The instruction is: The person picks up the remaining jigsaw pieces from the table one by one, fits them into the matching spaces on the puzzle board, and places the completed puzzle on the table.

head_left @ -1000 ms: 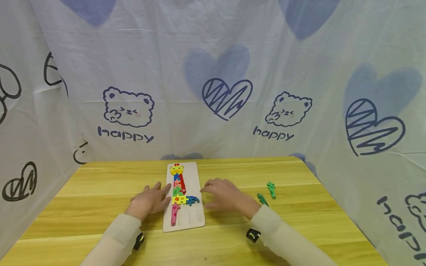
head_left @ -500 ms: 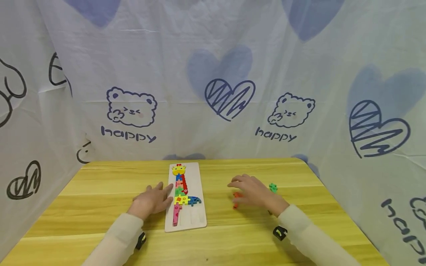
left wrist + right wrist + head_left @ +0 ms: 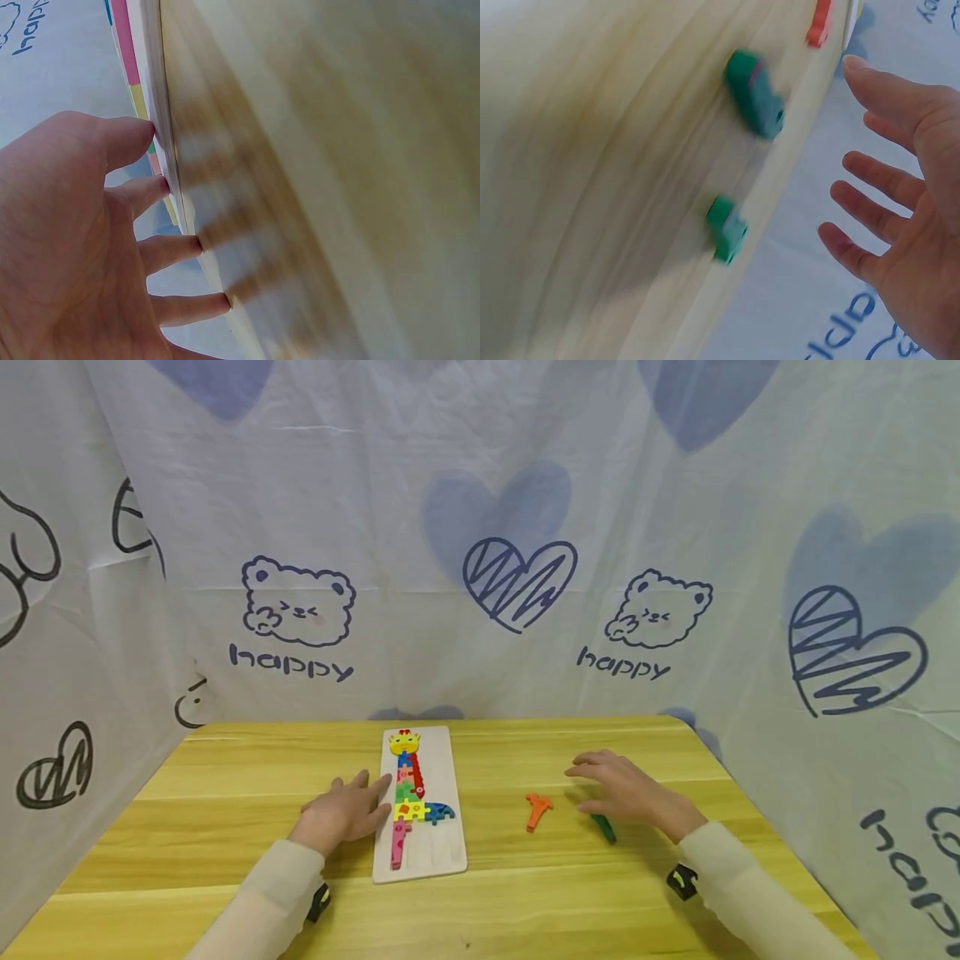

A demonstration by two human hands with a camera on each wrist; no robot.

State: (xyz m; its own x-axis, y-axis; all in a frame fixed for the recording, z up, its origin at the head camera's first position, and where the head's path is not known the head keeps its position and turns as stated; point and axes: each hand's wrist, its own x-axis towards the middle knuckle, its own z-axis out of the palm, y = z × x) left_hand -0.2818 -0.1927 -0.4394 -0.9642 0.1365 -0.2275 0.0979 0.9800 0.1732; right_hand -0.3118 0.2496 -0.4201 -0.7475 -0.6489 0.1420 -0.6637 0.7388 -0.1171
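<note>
A white puzzle board lies on the table with a giraffe puzzle of joined coloured pieces in it; empty leg recesses show at its lower right. My left hand rests at the board's left edge, thumb and fingertips touching it in the left wrist view. My right hand, fingers spread and holding nothing, hovers over a dark green puzzle piece. In the right wrist view this dark green piece and a lighter green piece lie apart below the hand. Between board and right hand lies an orange puzzle piece.
The wooden table reaches back to a hanging white cloth printed with hearts and bears. More of this cloth hangs at both sides. A black strap mount sits at each wrist.
My right hand has moved right, from beside the board to over the green pieces. The orange piece now lies uncovered on the table. My left hand has stayed at the board's edge.
</note>
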